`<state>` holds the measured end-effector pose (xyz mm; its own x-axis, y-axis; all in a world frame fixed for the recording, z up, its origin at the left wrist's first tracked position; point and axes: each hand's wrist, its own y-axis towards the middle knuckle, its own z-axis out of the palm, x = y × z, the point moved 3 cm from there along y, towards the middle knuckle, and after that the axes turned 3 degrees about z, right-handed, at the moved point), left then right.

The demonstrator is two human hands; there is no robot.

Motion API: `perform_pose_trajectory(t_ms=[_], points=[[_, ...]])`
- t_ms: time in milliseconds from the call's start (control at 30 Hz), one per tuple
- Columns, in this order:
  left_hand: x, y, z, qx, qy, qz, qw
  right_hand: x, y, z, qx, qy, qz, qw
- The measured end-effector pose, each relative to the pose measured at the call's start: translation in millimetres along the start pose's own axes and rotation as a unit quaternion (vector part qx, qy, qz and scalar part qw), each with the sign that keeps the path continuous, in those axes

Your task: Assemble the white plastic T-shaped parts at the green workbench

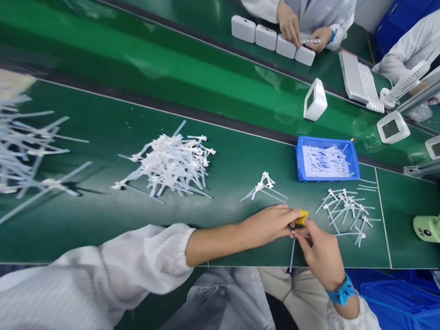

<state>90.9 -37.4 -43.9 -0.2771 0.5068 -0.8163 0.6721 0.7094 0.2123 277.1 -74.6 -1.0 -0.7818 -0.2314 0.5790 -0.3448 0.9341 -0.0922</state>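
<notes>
The tabletop (236, 161) is green; tray (300, 165) and wristband (342, 292), blue; finger covers (302, 220), yellow; strips (173, 165), whitish; sleeves (149, 257), white.

The green bench (231, 166) is crossed by a pale line (383, 217) toward its right end; at the left, a blurred heap (15, 150) of whitish strips is spread; farther right, a denser heap (176, 161), a small cluster (263, 185), a blue tray (300, 176) and a scattered cluster (343, 204) are borne; loose strips (367, 189) are laid beside the tray.
</notes>
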Motion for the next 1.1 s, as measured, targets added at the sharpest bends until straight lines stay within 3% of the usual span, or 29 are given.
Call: perform_pose_trajectory(t_ms=[233, 533, 767, 1100], points=[[-3.2, 1.2, -3.4, 0.005, 0.004, 0.013, 1.000, -1.3, -0.6, -12.6, 0.034, 0.041, -0.009, 0.999], [-4.6, 2.8, -5.0, 0.016, -0.009, 0.013, 1.000, 3.9, 3.9, -11.2, 0.012, -0.017, -0.073, 0.997], [1.0, 2.8, 0.5, 0.007, -0.026, 0.003, 1.000, -1.3, 2.9, -5.2, 0.035, -0.045, -0.069, 0.996], [0.8, 1.8, -1.4, -0.005, -0.007, 0.021, 1.000, 6.7, 6.1, -18.4, 0.043, -0.011, -0.058, 0.997]])
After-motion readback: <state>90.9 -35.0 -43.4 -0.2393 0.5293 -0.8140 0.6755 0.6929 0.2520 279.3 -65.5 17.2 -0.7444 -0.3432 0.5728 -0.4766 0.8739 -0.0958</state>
